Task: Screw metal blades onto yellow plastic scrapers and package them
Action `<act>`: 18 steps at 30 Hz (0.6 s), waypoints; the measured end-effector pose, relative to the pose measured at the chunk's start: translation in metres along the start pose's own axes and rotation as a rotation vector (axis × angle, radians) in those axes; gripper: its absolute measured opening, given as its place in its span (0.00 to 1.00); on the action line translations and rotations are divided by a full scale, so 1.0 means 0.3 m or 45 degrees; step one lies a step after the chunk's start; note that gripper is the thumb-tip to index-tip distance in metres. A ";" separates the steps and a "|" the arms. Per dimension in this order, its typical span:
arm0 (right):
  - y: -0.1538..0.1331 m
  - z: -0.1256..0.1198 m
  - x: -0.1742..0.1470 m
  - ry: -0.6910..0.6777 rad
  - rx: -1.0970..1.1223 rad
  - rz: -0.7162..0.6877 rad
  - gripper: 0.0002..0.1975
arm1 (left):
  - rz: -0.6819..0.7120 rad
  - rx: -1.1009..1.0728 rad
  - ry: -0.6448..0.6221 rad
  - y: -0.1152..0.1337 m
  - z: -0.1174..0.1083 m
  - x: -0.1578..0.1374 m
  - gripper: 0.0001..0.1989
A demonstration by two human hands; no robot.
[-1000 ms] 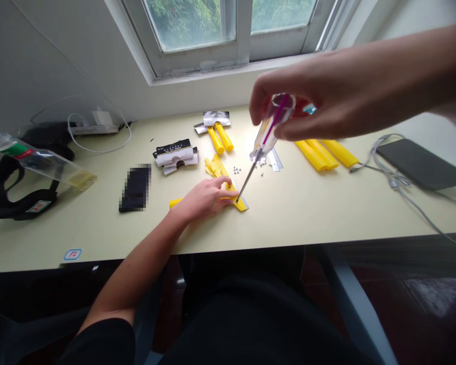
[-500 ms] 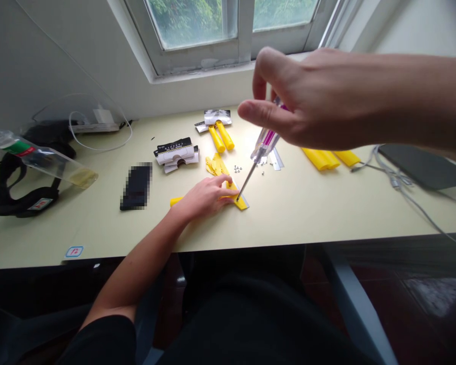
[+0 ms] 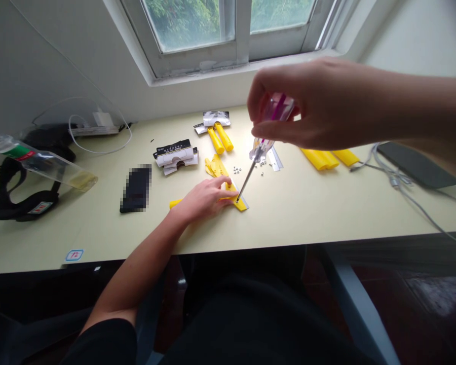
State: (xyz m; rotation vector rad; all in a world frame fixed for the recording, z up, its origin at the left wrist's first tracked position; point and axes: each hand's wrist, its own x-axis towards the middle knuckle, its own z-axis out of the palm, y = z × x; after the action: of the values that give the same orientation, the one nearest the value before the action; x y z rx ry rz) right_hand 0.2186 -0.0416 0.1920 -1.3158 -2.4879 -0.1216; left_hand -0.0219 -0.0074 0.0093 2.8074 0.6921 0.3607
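Wrapped around the clear handle with a purple core is my right hand (image 3: 307, 101), closed on a screwdriver (image 3: 248, 177). The shaft slants down, and its tip meets a small screw near the end of a yellow scraper head (image 3: 242, 205). My left hand (image 3: 207, 196) presses and grips the scraper against the table, fingers beside the screwdriver tip. A grey blade edge shows along the scraper's right side. The yellow handle (image 3: 175, 203) emerges left of my left hand; the part between is hidden under it. Several yellow plastic pieces (image 3: 215, 166) lie just beyond.
Loose nuts (image 3: 236, 170) and metal blades (image 3: 275, 160) lie behind the scraper. Yellow handles (image 3: 224, 137), cardboard sleeves (image 3: 176, 154) and a black phone (image 3: 136, 188) are around. A plastic bottle (image 3: 57, 165) is at left; cables (image 3: 397, 177) and a dark flat object (image 3: 421, 165) at right.
My right hand has turned and curled its fingers further around the screwdriver handle, dropping slightly. The tip stays at the screw. My left hand keeps its place.
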 end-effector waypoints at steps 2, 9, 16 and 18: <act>0.010 -0.014 -0.007 0.051 0.005 0.001 0.11 | -0.013 0.006 -0.013 -0.003 0.002 0.000 0.11; 0.055 -0.048 -0.037 0.050 -0.066 0.126 0.07 | 0.046 0.044 -0.031 0.004 -0.018 0.002 0.13; 0.072 0.058 -0.060 -0.210 0.037 0.139 0.11 | 0.006 -0.034 -0.027 -0.009 -0.003 -0.007 0.15; 0.066 0.105 -0.056 -0.353 0.116 0.109 0.12 | 0.018 -0.076 -0.003 -0.015 0.005 -0.007 0.15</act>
State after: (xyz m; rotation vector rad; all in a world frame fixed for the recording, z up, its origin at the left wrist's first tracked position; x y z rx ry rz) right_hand 0.2360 -0.0365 0.1555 -1.4856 -2.6185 0.2052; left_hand -0.0254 -0.0047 0.0063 2.7571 0.6506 0.3746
